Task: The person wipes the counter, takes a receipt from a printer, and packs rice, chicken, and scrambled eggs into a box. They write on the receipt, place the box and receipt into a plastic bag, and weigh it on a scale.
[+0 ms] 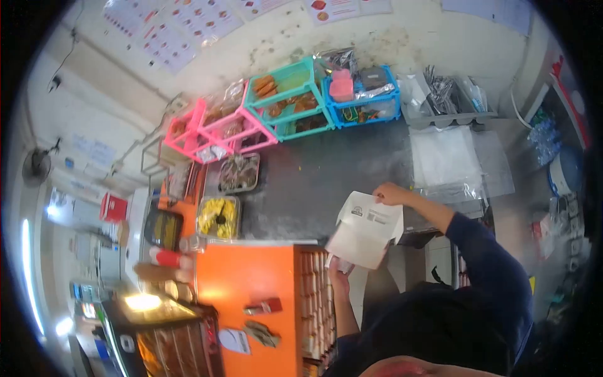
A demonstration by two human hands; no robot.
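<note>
A white cardboard food box [364,234], printed with a dark logo and some text, is held up at the near edge of the dark counter. Its flaps stick out at the sides. My right hand [391,194] pinches its upper edge, beside the print. At its lower left corner my left hand [341,273] grips the card, with the fingers partly hidden. Farther back on the counter lies a stack of clear plastic bags or sheets [445,158].
Pink [239,131], turquoise [308,124] and blue baskets [370,113] with food and packets line the wall. A grey tray [449,116] holds wrapped cutlery. Food containers, one with yellow pieces [213,217], stand left, near an orange counter [251,276] and a lit display case [163,339].
</note>
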